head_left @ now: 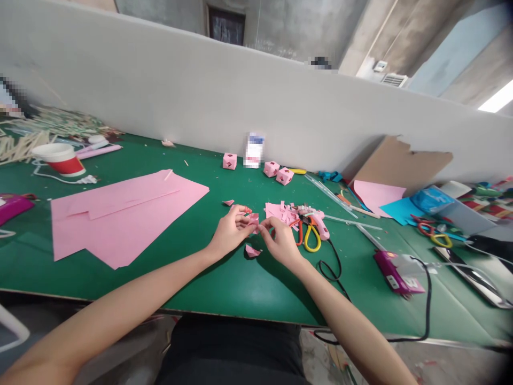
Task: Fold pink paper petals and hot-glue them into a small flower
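Between my two hands, over the middle of the green table, is a small piece of folded pink paper [253, 220]. My left hand [232, 230] has its fingers closed around it. From the other side, the thumb and fingertips of my right hand [276, 238] pinch its edge. One folded pink scrap [252, 251] lies just below my hands, and a smaller scrap [228, 202] sits beyond my left fingers. Right of my right hand are cut pink strips [282, 213], scissors with yellow and orange handles [312, 239] and a pink glue gun [321, 224].
Large pink paper sheets [132, 219] cover the left side. Three pink paper cubes [230, 161] stand toward the white partition [180, 91]. A paper cup [60, 159] is far left. At right, a black cord [339, 262] loops near a purple power strip [398, 274] and red-yellow scissors [435, 235].
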Motion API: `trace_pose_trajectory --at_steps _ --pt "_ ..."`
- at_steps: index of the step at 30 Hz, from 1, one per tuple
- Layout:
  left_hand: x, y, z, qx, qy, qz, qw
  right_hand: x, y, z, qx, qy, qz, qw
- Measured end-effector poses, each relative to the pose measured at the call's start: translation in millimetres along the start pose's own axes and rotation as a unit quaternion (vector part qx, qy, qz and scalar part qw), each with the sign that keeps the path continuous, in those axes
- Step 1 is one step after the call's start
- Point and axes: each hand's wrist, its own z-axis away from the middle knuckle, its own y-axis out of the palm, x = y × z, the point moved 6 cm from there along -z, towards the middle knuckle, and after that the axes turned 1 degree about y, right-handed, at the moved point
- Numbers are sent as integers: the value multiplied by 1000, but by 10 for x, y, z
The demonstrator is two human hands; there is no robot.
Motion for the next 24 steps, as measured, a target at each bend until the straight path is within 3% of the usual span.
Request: trace_pose_trajectory --at_steps 3,5,9,11,13,15,18,21,24 --pt "10 -4 -21 4 6 -13 1000 -32 13 -20 39 30 -6 999" --pt "20 -25 -32 -6 4 -14 1000 -52 -78 -49 33 37 -6 999" --pt "19 -93 -42 -28 -7 8 1000 -223 -611 -107 -101 73 64 990" --pt "5 -123 -43 -33 -1 4 999 -402 -947 -85 -177 133 160 962" --pt "-1 -143 -46 -36 12 -8 999 -608 -1207 -34 -205 207 259 921" --pt "9 -153 -53 -37 25 -26 999 -820 -1332 19 -163 282 332 886" --pt "42 -157 -68 -37 34 -47 998 -1049 -1323 81 -62 355 369 857" --pt "53 -154 -84 -33 38 -57 997 -1125 -1197 78 25 359 380 852" --pt "33 -153 -89 -32 46 -64 996 -1142 -1097 55 69 351 384 851"
